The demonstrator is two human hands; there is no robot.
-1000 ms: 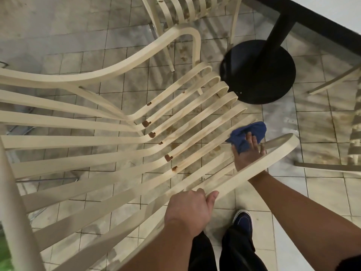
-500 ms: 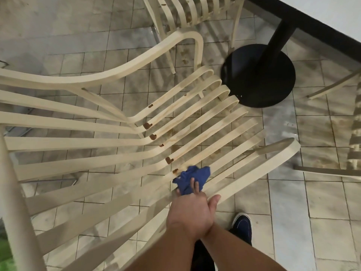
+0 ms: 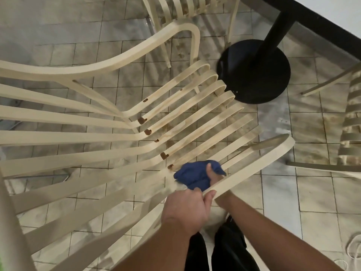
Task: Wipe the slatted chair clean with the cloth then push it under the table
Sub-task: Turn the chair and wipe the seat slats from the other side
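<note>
Two bare hands at work on one cream slatted chair (image 3: 68, 136), viewed from above. Nearest the camera, dark trousers (image 3: 230, 247) and a pair of forearms. Left hand (image 3: 185, 210) clamped on the chair's near armrest (image 3: 254, 166), fingers and thumb curled round its edge. Just beyond, right hand (image 3: 212, 173) reaching in beneath that armrest, largely hidden behind it, fingers closed on a bunched blue cloth (image 3: 192, 177). Cloth pressed to the seat slats beside the near armrest, close to the bend between seat and backrest. Small brown marks (image 3: 142, 120) dotted along that bend, slat by slat.

Chair standing on a grey tiled floor (image 3: 58, 36), seat front pointing at the round black table base (image 3: 254, 75), front slat ends near the base, whole chair clear of the tabletop edge. Brownish stains on the tiles under and past the seat. Farther off, black column rising to the dark-edged tabletop (image 3: 332, 32) in the upper right corner. Second slatted chair (image 3: 185, 6) at the top edge, third chair (image 3: 351, 133) at the right edge.
</note>
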